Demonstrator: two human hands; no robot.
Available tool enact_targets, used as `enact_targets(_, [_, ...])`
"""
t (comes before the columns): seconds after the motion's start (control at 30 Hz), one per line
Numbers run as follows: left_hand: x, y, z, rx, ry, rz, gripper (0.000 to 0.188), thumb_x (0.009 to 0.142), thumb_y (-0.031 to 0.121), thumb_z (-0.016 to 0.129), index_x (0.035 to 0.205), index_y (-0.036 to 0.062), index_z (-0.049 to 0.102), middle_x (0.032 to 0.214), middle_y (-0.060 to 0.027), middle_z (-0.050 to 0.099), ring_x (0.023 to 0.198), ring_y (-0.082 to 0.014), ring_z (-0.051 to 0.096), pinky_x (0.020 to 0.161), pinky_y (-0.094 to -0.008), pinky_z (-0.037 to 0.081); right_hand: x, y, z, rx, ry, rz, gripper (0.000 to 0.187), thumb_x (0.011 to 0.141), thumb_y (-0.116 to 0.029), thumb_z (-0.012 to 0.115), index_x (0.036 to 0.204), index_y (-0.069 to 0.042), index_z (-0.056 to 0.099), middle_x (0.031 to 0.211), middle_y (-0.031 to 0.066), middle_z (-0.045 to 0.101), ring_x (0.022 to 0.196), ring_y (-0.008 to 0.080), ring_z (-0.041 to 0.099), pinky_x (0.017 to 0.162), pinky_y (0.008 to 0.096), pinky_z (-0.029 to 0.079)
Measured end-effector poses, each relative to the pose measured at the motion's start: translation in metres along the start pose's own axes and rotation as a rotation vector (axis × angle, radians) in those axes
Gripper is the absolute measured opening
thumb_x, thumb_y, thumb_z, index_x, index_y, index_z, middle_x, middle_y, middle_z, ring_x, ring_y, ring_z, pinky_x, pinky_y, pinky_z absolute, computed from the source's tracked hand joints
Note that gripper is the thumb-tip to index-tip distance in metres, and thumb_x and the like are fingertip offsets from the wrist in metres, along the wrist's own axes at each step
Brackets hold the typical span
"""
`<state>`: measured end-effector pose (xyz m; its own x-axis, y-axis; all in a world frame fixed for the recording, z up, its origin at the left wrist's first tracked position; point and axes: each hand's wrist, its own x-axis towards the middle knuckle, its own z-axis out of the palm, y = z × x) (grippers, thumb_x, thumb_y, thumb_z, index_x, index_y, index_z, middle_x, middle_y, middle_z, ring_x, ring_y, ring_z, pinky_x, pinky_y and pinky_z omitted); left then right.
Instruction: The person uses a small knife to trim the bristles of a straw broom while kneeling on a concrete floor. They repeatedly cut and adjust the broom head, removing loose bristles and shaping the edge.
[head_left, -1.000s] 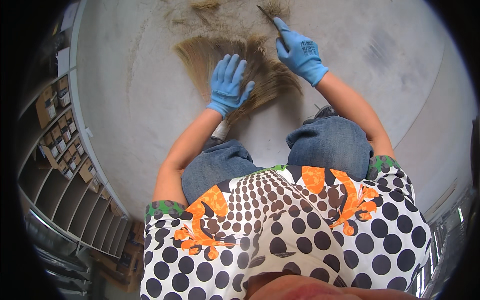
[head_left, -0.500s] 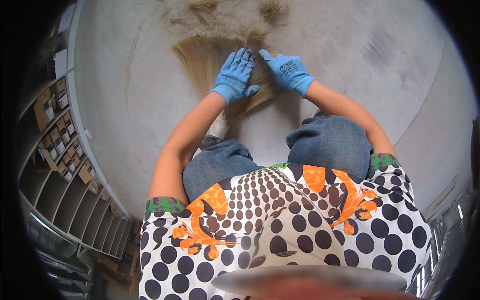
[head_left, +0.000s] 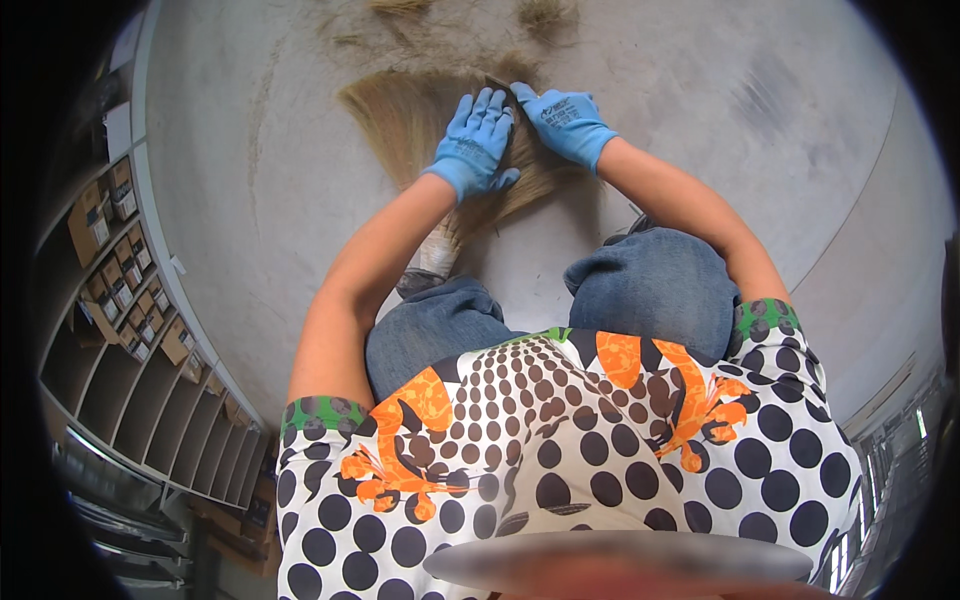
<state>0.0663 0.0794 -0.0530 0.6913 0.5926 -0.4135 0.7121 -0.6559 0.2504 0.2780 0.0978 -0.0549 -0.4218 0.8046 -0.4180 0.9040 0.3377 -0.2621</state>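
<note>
A straw broom (head_left: 400, 110) lies on the floor in front of me, its pale bristles fanned wide and its light-coloured bound neck (head_left: 440, 245) toward my left knee. My left hand (head_left: 474, 150), in a blue glove, rests flat on the bristles with fingers stretched out. Beside it, at the far edge of the fan, my right hand (head_left: 565, 120), gloved alike, is closed with the index finger reaching forward. A thin, dark sliver shows at its fingertip; what the hand holds is mostly hidden.
Loose straw clippings (head_left: 545, 18) and another straw clump (head_left: 400, 5) lie beyond the broom on the concrete floor (head_left: 700, 130). A shelf unit (head_left: 150, 410) with cardboard boxes (head_left: 90, 225) stands along the left. My bent knees (head_left: 655, 285) are close to the broom.
My right hand has moved slightly left and away from me along the bristles' far edge. My left hand stays pressed on the broom, shifted only a little.
</note>
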Motion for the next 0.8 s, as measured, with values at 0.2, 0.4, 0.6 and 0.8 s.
enact_targets(0.2, [-0.006,0.003,-0.006,-0.010,0.097,0.034,0.107,0.082,0.062,0.074,0.159,-0.0008,0.036,0.168,-0.0230,0.031,0.159,-0.0389,0.023,0.131,-0.0540,0.012,-0.002,-0.004,-0.004,0.046,-0.012,-0.012,0.041,0.104,-0.018,0.048,0.145,-0.012,0.049,0.099,0.0173,0.077,0.087,0.0371,0.077,0.070,0.0548,0.058])
enact_targets(0.4, [-0.011,-0.006,-0.005,-0.035,0.034,0.062,0.107,0.085,0.061,0.071,0.162,-0.0011,0.030,0.170,-0.0218,0.028,0.160,-0.0381,0.022,0.131,-0.0526,0.011,-0.004,-0.010,-0.002,0.069,0.003,-0.020,0.041,0.104,-0.019,0.048,0.144,-0.012,0.049,0.098,0.0168,0.077,0.085,0.0366,0.077,0.069,0.0546,0.058])
enact_targets(0.6, [-0.004,0.011,-0.005,0.051,-0.115,0.016,0.108,0.088,0.062,0.068,0.163,-0.0023,0.026,0.172,-0.0222,0.024,0.161,-0.0372,0.017,0.132,-0.0516,0.008,-0.023,0.001,0.008,0.071,-0.009,-0.003,0.042,0.103,-0.016,0.048,0.145,-0.010,0.049,0.095,0.0156,0.076,0.083,0.0360,0.077,0.066,0.0543,0.057])
enact_targets(0.8, [-0.002,0.008,-0.005,0.020,-0.103,0.000,0.109,0.087,0.060,0.070,0.164,-0.0022,0.025,0.173,-0.0214,0.022,0.162,-0.0367,0.016,0.132,-0.0502,0.008,-0.056,0.024,0.015,0.003,-0.071,0.020,0.051,0.102,-0.014,0.050,0.152,-0.011,0.044,0.099,0.0169,0.075,0.083,0.0357,0.076,0.065,0.0539,0.056])
